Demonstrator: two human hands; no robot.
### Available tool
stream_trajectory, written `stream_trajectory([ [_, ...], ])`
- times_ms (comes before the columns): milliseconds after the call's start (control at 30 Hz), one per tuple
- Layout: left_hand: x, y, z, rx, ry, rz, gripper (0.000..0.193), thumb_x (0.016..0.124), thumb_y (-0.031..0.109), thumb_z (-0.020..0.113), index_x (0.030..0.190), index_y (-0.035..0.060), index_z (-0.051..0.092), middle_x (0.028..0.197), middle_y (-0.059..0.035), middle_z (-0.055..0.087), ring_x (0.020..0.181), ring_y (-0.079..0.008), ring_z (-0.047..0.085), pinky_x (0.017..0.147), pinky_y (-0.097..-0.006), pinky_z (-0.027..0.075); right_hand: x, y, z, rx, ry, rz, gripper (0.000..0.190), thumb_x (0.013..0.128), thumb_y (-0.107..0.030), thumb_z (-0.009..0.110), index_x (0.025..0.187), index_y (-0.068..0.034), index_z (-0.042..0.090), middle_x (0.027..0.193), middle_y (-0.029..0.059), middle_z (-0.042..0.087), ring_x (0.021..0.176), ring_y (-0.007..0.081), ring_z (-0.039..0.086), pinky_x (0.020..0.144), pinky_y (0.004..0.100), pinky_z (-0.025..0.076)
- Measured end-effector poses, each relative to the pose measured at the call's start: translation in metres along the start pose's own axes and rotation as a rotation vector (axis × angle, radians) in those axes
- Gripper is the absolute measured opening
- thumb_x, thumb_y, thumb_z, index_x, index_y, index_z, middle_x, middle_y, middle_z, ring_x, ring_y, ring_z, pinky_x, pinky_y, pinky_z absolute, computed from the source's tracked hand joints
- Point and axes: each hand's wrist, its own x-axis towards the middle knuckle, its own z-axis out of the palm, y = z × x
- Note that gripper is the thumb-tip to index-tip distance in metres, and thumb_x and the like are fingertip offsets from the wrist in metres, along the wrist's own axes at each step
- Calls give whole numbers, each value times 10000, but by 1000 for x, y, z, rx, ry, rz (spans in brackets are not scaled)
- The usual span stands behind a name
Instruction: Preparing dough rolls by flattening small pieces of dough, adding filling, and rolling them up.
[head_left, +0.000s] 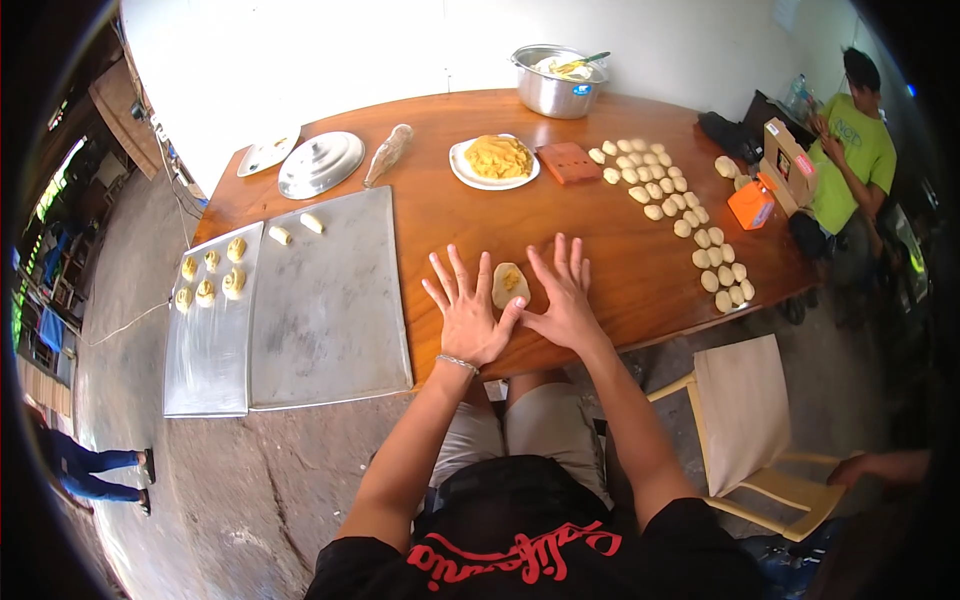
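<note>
A flattened oval of dough (511, 297) with a yellow filling (511, 280) on its middle lies on the wooden table. My left hand (471, 315) is on its left, fingers spread, the thumb at the dough's lower edge. On the other side, my right hand (562, 300) has its fingers apart and its thumb close to the left thumb. Neither hand grasps anything. Beyond them is a plate (459, 166) heaped with yellow filling (497, 157). Many dough balls (654, 189) lie in a curved band to the right.
Two metal trays (322, 322) (206, 352) at left bear shaped dough pieces. Farther back are a metal lid (322, 165), a wrapped rolling-pin-like object (389, 155), a reddish-brown block (569, 163) and a metal pot (558, 91). An orange container (751, 203), a plastic chair (742, 420) and a person (855, 157) are at right.
</note>
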Motion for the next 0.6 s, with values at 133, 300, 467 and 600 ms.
stream_trajectory([
  [133,7,-3,-1,-11,-99,50,934,965,775,529,1617,108,492,1748,-368,88,1605,-603,-84,1223,-793,-10,4,8,7,12,-36,-88,931,815,-521,871,1616,-217,507,1773,288,127,1633,548,12,1271,727,93],
  [300,11,-4,-1,-5,-122,94,851,975,751,542,1594,167,538,1759,-341,92,1606,-600,-86,1231,-786,7,0,11,5,29,3,-113,804,824,-498,866,1528,-203,615,1769,256,189,1636,534,44,1277,721,116],
  [467,10,-7,0,2,-111,112,796,992,721,544,1577,181,566,1777,-303,90,1611,-590,-93,1246,-767,9,3,6,4,34,9,-148,728,820,-498,865,1447,-182,677,1752,246,252,1631,538,66,1284,709,142],
  [600,8,-4,-3,2,-145,123,779,994,708,559,1546,160,599,1769,-305,136,1614,-586,-84,1236,-783,30,0,7,-2,17,-5,-166,697,826,-502,856,1423,-177,697,1754,246,247,1630,539,76,1283,708,144],
])
